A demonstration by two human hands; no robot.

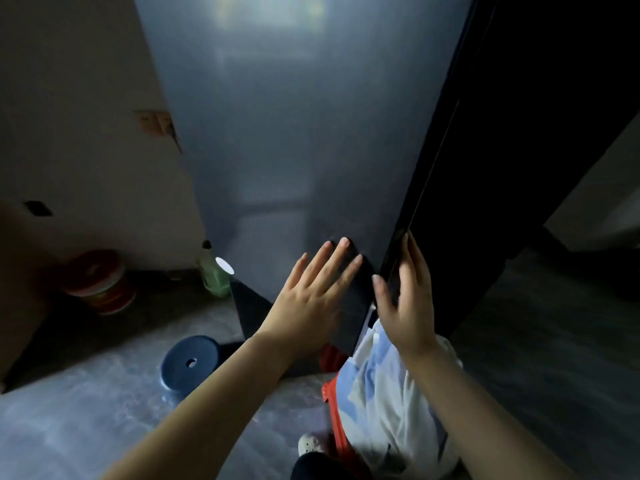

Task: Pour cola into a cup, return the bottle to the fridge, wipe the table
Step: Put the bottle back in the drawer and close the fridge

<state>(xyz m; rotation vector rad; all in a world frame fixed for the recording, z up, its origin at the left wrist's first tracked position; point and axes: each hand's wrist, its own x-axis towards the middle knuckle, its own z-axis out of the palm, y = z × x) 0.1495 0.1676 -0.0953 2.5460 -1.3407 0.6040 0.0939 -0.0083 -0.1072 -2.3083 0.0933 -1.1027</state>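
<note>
Cola bottle: not in view; neither cup nor bench shows either, so whether the pour has been made cannot be told. Fridge door [277, 133]: grey, matte, fills the frame from 11 to 1 o'clock, its lower corner near centre. A dark panel [485, 150], probably the fridge body or a second door, rises at 2 o'clock, with a narrow seam between the two. Left hand [311, 292]: open, fingers spread, palm flat against the door face near its free edge; holds nothing. Right hand [405, 299]: open, fingers extended upward along the door's edge at the seam, thumb apart; holds nothing, though a light hold on the edge cannot be excluded. Floor [86, 427]: grey, glossy. Blue stool [190, 362] at 7 o'clock. Green bottle [213, 271] against the wall at 9 o'clock, beside the fridge. Red-and-white tub [100, 282] further out at 9 o'clock. Person's pale clothing [381, 393] at 5 o'clock. Progress, as judged: both hands empty at the door suggests the fridge stage, either opening to fetch the bottle or shutting after its return; which one cannot be told. The table wipe is probably still outstanding.
</note>
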